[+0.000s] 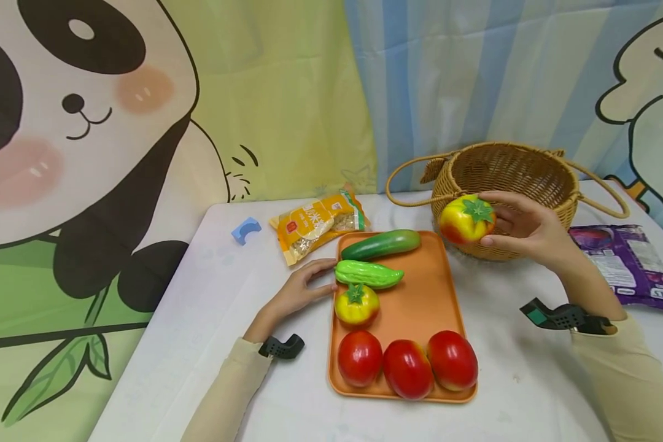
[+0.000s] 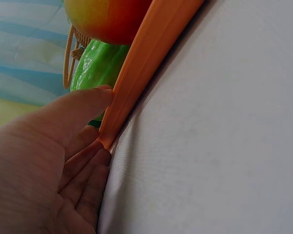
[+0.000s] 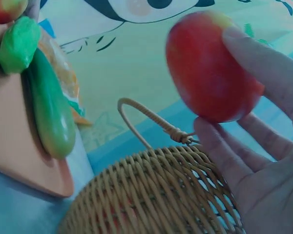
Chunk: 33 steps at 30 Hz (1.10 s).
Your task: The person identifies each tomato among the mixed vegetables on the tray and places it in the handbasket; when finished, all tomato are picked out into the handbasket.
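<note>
One yellow-and-red toy fruit (image 1: 467,220), just before the basket (image 1: 568,202), pinched between the thumb and fingers of your right hand (image 1: 533,232): best kept lightly gripped and raised clear of the woven rim and looped handle (image 3: 151,116), the likeliest snags. Your left hand (image 1: 301,290), half open and gripping nothing, touches the left edge of one orange tray (image 1: 425,288), bearing three red fruits (image 1: 409,369), a second yellow fruit (image 1: 360,309), one cucumber (image 1: 383,245), one ridged gourd (image 1: 369,274); beyond, one orange packet (image 1: 315,226).
</note>
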Each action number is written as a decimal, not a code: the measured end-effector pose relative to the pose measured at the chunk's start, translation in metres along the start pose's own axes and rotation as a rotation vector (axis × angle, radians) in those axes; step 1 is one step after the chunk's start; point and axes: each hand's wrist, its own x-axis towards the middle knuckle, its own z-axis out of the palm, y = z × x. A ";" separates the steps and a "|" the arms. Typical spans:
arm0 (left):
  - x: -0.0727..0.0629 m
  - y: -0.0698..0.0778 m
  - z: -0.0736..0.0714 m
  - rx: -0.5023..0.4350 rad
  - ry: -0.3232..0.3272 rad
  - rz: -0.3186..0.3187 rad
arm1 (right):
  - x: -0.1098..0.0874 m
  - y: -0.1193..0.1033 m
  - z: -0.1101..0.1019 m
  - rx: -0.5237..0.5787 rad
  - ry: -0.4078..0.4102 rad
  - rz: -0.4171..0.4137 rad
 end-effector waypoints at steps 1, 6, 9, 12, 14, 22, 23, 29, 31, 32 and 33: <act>0.000 0.000 0.000 -0.001 0.001 0.003 | 0.001 -0.001 -0.001 0.008 0.009 -0.021; 0.000 0.000 0.001 0.002 0.010 0.015 | 0.012 -0.010 -0.009 -0.031 0.034 -0.112; 0.001 0.001 0.001 0.009 0.010 0.002 | 0.016 -0.016 -0.014 -0.097 0.067 -0.095; 0.001 0.001 0.000 0.013 0.006 -0.011 | 0.019 -0.021 -0.020 -0.120 0.104 -0.039; 0.001 0.001 0.000 0.012 0.004 -0.014 | 0.020 -0.022 -0.023 -0.097 0.121 -0.009; 0.000 0.000 -0.001 -0.003 0.001 -0.004 | 0.025 -0.026 -0.036 -0.107 0.196 0.112; 0.000 0.000 -0.001 -0.002 0.001 -0.004 | 0.026 -0.027 -0.038 -0.117 0.200 0.135; 0.000 0.001 -0.001 0.006 0.004 -0.010 | 0.028 -0.024 -0.057 -0.193 0.188 0.250; 0.000 0.001 -0.001 0.012 0.007 -0.011 | 0.028 -0.021 -0.063 -0.251 0.183 0.280; 0.000 0.001 -0.001 0.014 0.007 -0.011 | 0.028 -0.021 -0.066 -0.288 0.177 0.297; 0.001 -0.003 0.000 0.015 0.007 -0.013 | 0.027 -0.020 -0.069 -0.324 0.170 0.312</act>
